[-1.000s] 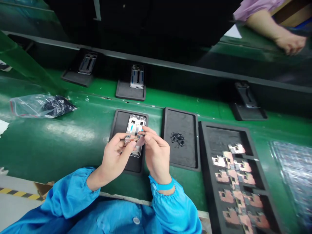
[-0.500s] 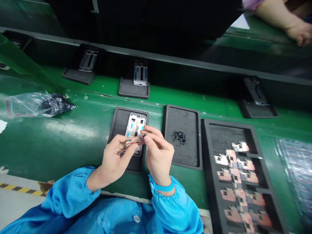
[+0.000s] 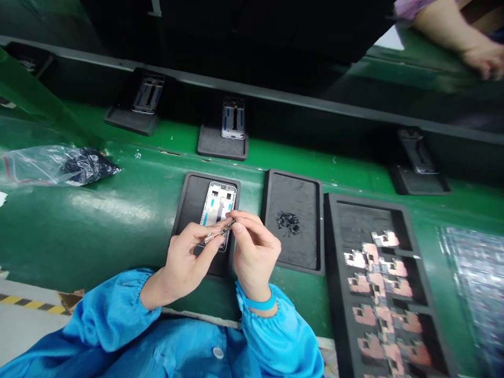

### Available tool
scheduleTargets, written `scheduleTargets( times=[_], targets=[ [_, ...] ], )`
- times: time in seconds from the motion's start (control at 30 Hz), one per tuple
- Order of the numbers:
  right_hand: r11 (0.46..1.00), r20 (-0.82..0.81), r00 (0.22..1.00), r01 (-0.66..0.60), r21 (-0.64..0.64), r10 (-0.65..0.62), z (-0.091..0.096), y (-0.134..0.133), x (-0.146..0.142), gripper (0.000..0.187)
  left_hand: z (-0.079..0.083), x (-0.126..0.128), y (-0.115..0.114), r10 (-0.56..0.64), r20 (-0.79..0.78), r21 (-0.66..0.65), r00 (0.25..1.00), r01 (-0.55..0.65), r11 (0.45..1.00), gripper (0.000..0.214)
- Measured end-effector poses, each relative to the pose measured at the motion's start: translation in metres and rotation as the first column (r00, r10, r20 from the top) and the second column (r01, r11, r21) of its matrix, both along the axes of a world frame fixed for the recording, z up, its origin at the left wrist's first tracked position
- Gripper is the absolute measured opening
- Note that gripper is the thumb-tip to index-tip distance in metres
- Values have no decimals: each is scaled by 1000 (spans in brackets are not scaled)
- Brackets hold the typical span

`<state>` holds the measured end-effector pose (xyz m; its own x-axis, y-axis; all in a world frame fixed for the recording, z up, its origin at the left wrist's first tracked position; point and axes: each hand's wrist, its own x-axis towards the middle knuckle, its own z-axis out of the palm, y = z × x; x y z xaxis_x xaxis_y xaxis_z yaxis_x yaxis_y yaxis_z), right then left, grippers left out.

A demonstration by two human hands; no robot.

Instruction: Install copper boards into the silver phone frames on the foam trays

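Observation:
My left hand [image 3: 188,257] and my right hand [image 3: 254,251] meet over a black tray [image 3: 189,202] that carries a silver phone frame [image 3: 218,202]. Both pinch a small flat metal part [image 3: 219,232], seen nearly edge-on, held just above the frame's lower end. My left fingers grip its left end, my right thumb and forefinger its right end. Both arms wear blue sleeves, and a blue band circles the right wrist.
A black tray [image 3: 295,257] to the right holds a little heap of tiny black pieces [image 3: 288,222]. Further right, a compartment tray [image 3: 334,252] holds several copper-coloured parts [image 3: 378,283]. More phone frames on black trays [image 3: 222,142] sit behind. A plastic bag [image 3: 59,165] lies left. Another person's hand [image 3: 482,58] is top right.
The small metal part has been turned from flat-facing to nearly edge-on between my fingers. My hands stay over the phone frame. The trays at the back have shifted slightly right.

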<state>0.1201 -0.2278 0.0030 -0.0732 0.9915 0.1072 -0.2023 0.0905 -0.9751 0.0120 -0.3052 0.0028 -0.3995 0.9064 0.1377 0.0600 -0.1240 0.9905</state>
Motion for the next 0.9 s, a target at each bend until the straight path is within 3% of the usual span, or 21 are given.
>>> scheduleTargets(
  times=[0.23,0.43,0.53,0.9],
  targets=[
    [997,-43,999,7,77,-4,1,-1,0,16,-2,-1,0,-14,-28,104,1000,17,994,29],
    [983,23,996,82,163,-87,2,-4,-2,6,-3,-2,-1,2,-107,168,994,16,986,30],
    [979,3,998,69,190,-71,3,-4,-2,9,-1,-3,0,-7,-128,206,992,33,978,35],
    [992,-105,993,-33,119,46,5,-2,2,8,4,-7,3,-24,-223,224,974,75,972,35]
  ],
)
